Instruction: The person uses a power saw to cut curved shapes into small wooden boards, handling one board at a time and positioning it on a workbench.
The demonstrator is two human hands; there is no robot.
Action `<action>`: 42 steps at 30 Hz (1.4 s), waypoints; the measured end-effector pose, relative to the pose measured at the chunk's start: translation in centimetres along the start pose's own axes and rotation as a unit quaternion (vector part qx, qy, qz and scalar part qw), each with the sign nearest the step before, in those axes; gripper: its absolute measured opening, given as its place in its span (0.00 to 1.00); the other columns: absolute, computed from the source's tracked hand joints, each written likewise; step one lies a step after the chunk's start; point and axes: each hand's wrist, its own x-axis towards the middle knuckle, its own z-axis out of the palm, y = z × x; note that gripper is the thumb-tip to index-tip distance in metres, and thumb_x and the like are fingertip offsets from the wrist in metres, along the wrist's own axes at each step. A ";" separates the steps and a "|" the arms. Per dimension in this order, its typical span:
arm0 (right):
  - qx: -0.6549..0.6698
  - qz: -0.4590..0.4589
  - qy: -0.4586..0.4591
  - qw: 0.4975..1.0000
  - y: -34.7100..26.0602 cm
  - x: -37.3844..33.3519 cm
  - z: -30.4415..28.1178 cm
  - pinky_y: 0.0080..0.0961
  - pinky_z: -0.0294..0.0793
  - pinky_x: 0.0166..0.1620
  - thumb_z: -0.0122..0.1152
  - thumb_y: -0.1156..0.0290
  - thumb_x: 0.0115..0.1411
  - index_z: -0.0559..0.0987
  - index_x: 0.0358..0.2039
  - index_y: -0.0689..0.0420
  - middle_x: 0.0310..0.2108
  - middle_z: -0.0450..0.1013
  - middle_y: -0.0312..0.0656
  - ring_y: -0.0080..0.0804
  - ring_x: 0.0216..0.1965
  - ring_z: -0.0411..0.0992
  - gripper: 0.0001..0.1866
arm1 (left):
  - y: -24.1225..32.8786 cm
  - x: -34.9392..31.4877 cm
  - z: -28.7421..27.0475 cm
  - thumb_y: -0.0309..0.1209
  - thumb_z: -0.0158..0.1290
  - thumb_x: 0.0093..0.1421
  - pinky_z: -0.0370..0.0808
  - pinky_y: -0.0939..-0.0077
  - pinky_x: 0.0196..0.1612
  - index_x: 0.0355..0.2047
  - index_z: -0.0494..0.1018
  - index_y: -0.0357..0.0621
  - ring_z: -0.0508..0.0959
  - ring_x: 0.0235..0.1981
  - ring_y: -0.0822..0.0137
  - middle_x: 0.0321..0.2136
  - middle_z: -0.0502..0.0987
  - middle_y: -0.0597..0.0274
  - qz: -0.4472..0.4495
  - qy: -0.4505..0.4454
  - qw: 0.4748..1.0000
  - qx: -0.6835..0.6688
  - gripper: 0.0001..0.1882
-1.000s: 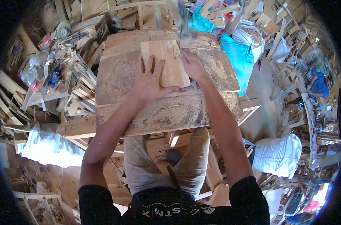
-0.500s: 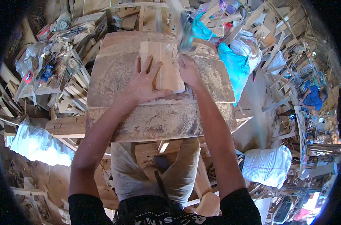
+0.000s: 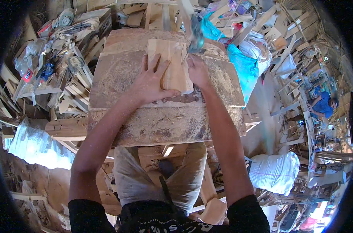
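Observation:
A flat wooden board (image 3: 172,73) with a pencil line near its right edge lies on a worn, sawdust-covered work table (image 3: 161,126). My left hand (image 3: 151,83) rests on the board's left side with fingers spread, its thumb along the near edge. At the board's right edge, my right hand (image 3: 199,72) has its fingers curled against the wood. Just beyond the right hand stands a blurred upright machine part with a greenish end (image 3: 196,39), close to the board's far right corner. Any blade there is too blurred to make out.
Wood offcuts (image 3: 77,97) are heaped at the left, near a plastic bottle (image 3: 26,72). Turquoise sacking (image 3: 242,72) hangs by the table's right side. A white sack (image 3: 275,171) stands lower right. Farther right, a person in blue (image 3: 323,105) sits.
The whole view has shifted slightly, with the table, board and both hands a little higher in the picture. My hands keep nearly the same places on the board.

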 end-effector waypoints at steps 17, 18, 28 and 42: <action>-0.031 0.039 -0.043 0.998 -0.2 0.5 -0.3 0.52 0.66 0.64 0.51 0.63 0.69 0.77 0.60 0.56 0.56 0.75 0.59 0.60 0.57 0.73 0.22 | -0.6 0.7 0.3 0.73 0.61 0.46 0.50 0.35 0.73 0.72 0.59 0.49 0.46 0.71 0.18 0.72 0.53 0.34 -0.003 -0.012 1.000 0.011 0.61; -0.036 0.027 -0.030 0.999 -0.2 0.4 -0.3 0.51 0.69 0.62 0.50 0.62 0.70 0.77 0.60 0.55 0.55 0.75 0.59 0.60 0.57 0.73 0.22 | -0.8 0.7 0.4 0.73 0.61 0.46 0.50 0.35 0.73 0.72 0.59 0.49 0.46 0.71 0.19 0.72 0.54 0.34 -0.001 -0.012 1.000 0.010 0.61; -0.032 0.005 0.008 0.999 0.9 0.9 1.0 0.50 0.61 0.69 0.50 0.60 0.69 0.75 0.62 0.57 0.58 0.75 0.57 0.56 0.62 0.70 0.25 | -1.0 1.2 0.0 0.73 0.60 0.47 0.50 0.34 0.73 0.71 0.60 0.46 0.47 0.70 0.16 0.71 0.53 0.30 -0.004 -0.028 1.000 -0.005 0.61; -0.026 0.045 -0.035 0.998 0.3 1.4 0.5 0.51 0.66 0.64 0.50 0.57 0.70 0.76 0.59 0.58 0.58 0.73 0.60 0.61 0.60 0.70 0.24 | -1.8 1.7 0.1 0.72 0.62 0.47 0.52 0.35 0.73 0.72 0.60 0.54 0.46 0.72 0.23 0.73 0.52 0.40 -0.011 -0.035 0.999 0.005 0.59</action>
